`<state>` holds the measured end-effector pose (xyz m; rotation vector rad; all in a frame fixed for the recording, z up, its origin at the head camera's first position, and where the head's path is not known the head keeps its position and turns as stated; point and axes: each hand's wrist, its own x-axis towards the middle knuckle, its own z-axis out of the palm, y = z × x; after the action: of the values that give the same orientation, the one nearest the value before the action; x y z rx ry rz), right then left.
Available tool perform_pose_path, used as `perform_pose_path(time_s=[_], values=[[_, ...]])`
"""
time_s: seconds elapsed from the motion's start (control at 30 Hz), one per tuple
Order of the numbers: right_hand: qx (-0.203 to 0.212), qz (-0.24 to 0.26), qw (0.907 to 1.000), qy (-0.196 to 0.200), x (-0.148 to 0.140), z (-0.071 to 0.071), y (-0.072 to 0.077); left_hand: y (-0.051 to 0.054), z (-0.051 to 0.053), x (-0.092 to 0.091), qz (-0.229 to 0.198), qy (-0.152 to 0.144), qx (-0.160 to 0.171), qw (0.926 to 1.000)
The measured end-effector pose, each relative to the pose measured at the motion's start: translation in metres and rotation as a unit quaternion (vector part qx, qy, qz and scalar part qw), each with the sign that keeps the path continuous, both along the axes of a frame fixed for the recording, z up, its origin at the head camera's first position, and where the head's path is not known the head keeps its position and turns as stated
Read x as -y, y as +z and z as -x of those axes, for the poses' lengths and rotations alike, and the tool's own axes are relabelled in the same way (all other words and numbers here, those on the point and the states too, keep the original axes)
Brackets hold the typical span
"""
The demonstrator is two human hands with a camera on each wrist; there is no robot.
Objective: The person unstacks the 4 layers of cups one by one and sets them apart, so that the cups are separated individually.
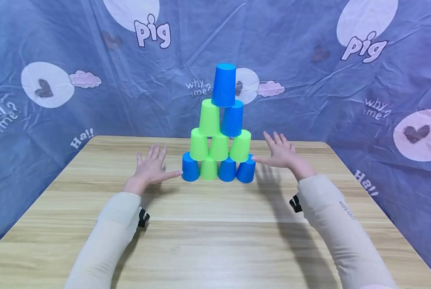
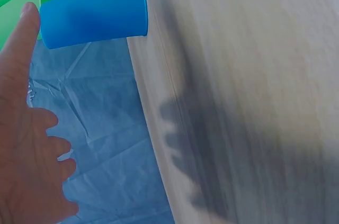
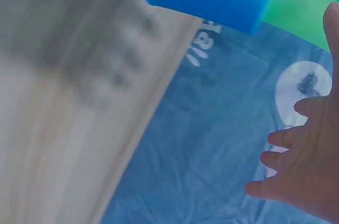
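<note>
Blue and green plastic cups, all upside down, form a pyramid in the head view. Its bottom row runs from a blue cup (image 1: pixel 190 167) through a green cup (image 1: pixel 209 169) to two blue ones, the last at the right end (image 1: pixel 245 169). Three green cups (image 1: pixel 219 147) make the second row. Above them a green cup (image 1: pixel 209 118) and a blue cup (image 1: pixel 232 119) bear the top blue cup (image 1: pixel 225 85). My left hand (image 1: pixel 151 168) is spread on the left, thumb toward the lower-left cup; my right hand (image 1: pixel 281 153) mirrors it. Whether either thumb touches is unclear.
The cups stand on a wood-grain table (image 1: pixel 201 233), toward its far edge. A blue printed cloth (image 1: pixel 291 48) hangs behind and around the table. Black clips (image 1: pixel 143 218) show at both sleeves (image 1: pixel 118 224).
</note>
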<state>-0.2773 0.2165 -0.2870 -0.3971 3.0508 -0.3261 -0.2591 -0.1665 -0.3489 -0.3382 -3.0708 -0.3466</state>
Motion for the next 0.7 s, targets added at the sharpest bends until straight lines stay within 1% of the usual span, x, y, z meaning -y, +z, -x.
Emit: perform_pose_path(time_s=[0.13, 0.23, 0.33, 0.47, 0.6, 0.7], values=[[-0.001, 0.003, 1.0000, 0.003, 0.004, 0.002, 0.018, 0.003, 0.000, -0.002, -0.027, -0.002, 0.005, 0.9996], [-0.004, 0.014, 0.9999, 0.006, 0.007, 0.003, 0.032, 0.005, 0.000, -0.003, -0.061, -0.005, 0.008, 0.9981], [-0.014, 0.031, 0.9994, 0.010, 0.012, 0.004, 0.047, 0.005, 0.000, -0.005, -0.098, -0.004, 0.011, 0.9951], [-0.032, 0.048, 0.9981, 0.020, 0.019, 0.006, 0.066, 0.001, 0.002, -0.007, -0.151, -0.008, 0.009, 0.9885], [-0.039, 0.068, 0.9964, 0.032, 0.027, 0.008, 0.083, -0.004, 0.003, -0.010, -0.205, -0.010, 0.010, 0.9787], [-0.039, 0.088, 0.9946, 0.038, 0.033, 0.010, 0.092, -0.008, 0.003, -0.013, -0.240, -0.007, 0.012, 0.9708]])
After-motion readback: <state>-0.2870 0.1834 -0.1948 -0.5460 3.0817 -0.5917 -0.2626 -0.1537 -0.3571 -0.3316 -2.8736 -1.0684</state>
